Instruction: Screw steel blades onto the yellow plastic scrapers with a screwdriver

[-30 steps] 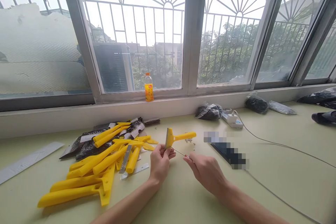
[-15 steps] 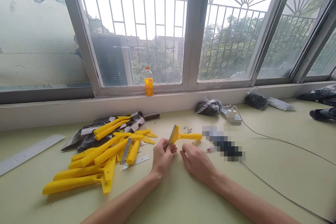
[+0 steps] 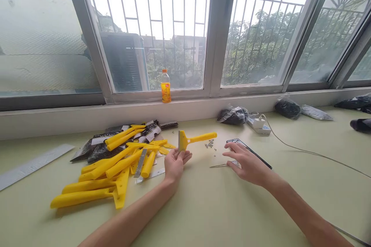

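Observation:
My left hand [image 3: 174, 165] grips a yellow scraper [image 3: 202, 137] by its head, with a metal blade along the left edge and the handle pointing right. My right hand [image 3: 246, 162] is spread, its fingers apart over a thin screwdriver [image 3: 220, 165] whose handle is partly hidden by the fingers. Whether they touch it I cannot tell. Beneath and behind that hand lies a dark flat phone [image 3: 259, 156]. Small metal screws [image 3: 209, 144] are scattered below the scraper's handle.
Several yellow scraper handles [image 3: 87, 197] are piled at the left beside black packages [image 3: 100, 150]. A flat strip [image 3: 34, 166] lies far left. An orange drink bottle [image 3: 166, 90] stands on the sill. Behind are a bagged bundle [image 3: 232, 115] and a power strip [image 3: 260, 126].
My left hand has shifted slightly left with the scraper, whose blade is now more upright. My right hand has moved right to the screwdriver, and its fingers have spread.

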A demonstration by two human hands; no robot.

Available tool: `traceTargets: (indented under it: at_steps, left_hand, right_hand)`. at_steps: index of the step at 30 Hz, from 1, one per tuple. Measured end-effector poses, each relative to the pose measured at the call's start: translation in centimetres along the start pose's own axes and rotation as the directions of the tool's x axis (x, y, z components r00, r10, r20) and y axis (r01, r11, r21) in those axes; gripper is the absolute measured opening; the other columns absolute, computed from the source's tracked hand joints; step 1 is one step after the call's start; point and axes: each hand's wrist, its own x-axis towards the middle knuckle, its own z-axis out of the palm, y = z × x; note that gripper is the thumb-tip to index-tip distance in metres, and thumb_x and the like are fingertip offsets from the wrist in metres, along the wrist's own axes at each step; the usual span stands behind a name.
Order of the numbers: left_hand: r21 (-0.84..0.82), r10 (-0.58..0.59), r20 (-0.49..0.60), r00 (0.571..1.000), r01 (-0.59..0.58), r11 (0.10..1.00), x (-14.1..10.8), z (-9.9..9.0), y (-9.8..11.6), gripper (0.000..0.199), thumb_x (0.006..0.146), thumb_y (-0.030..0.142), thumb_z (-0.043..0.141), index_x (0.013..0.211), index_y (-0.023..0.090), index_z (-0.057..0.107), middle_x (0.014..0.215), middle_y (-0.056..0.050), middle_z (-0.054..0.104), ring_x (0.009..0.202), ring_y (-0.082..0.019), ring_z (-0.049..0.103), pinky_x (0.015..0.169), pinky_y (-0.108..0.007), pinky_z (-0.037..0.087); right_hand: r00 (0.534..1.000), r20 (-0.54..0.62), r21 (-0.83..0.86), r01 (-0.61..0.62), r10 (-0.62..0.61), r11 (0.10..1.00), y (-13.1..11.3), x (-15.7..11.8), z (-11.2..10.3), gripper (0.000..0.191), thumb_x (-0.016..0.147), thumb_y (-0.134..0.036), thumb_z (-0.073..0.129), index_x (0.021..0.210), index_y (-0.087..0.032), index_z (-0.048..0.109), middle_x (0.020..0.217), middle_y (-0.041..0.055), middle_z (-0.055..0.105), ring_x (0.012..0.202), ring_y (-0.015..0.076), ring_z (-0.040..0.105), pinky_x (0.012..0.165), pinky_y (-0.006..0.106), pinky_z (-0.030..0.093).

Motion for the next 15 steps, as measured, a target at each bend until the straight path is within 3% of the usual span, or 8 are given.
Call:
traceTargets:
  at_steps: [5, 8, 11, 15]
  left_hand:
    - [0.046, 0.053, -0.019, 0.998, -0.052, 0.998, 1.4, -0.7, 0.1, 0.005, 0.09, 0.012, 0.063, 0.09, 0.017, 0.065, 0.087, -0.008, 0.078, 0.085, -0.022, 0.078, 0.095, -0.042, 0.061]
    - [0.089, 0.087, -0.007, 0.996, -0.086, 0.992, 1.8, -0.9, 0.0, 0.004, 0.088, 0.014, 0.066, 0.089, 0.017, 0.067, 0.084, -0.006, 0.078, 0.084, -0.023, 0.078, 0.095, -0.044, 0.06]
    - [0.117, 0.115, 0.015, 0.993, -0.116, 0.986, 1.8, -1.0, -0.1, 0.006, 0.086, 0.013, 0.068, 0.088, 0.019, 0.068, 0.082, -0.003, 0.078, 0.086, -0.023, 0.077, 0.096, -0.045, 0.059]
    - [0.155, 0.163, 0.053, 0.985, -0.169, 0.973, 1.5, -0.9, -0.2, 0.005, 0.087, 0.016, 0.069, 0.088, 0.02, 0.068, 0.087, -0.003, 0.078, 0.092, -0.022, 0.076, 0.099, -0.043, 0.058]
  right_hand:
    - [0.999, 0.053, 0.007, -0.013, 0.012, 1.0, 0.1, 0.2, 0.8, 0.029, 0.097, -0.022, 0.049, 0.072, -0.023, 0.063, 0.09, 0.0069, 0.066, 0.081, 0.0227, 0.063, 0.07, 0.036, 0.049]
    - [0.997, 0.027, 0.045, -0.07, 0.069, 0.997, -1.0, 0.6, 0.8, 0.021, 0.101, -0.026, 0.047, 0.084, -0.023, 0.059, 0.078, 0.002, 0.064, 0.069, 0.0186, 0.06, 0.064, 0.032, 0.047]
    - [0.987, -0.035, 0.188, -0.148, 0.157, 0.971, -2.9, 1.0, 1.4, 0.018, 0.105, -0.032, 0.042, 0.096, -0.024, 0.055, 0.069, -0.0027, 0.059, 0.057, 0.0153, 0.052, 0.057, 0.028, 0.042]
    - [0.983, -0.137, 0.287, -0.076, 0.12, 0.955, -5.9, 1.4, 3.4, 0.022, 0.106, -0.032, 0.04, 0.098, -0.023, 0.058, 0.071, -0.0013, 0.059, 0.058, 0.0145, 0.051, 0.057, 0.026, 0.042]
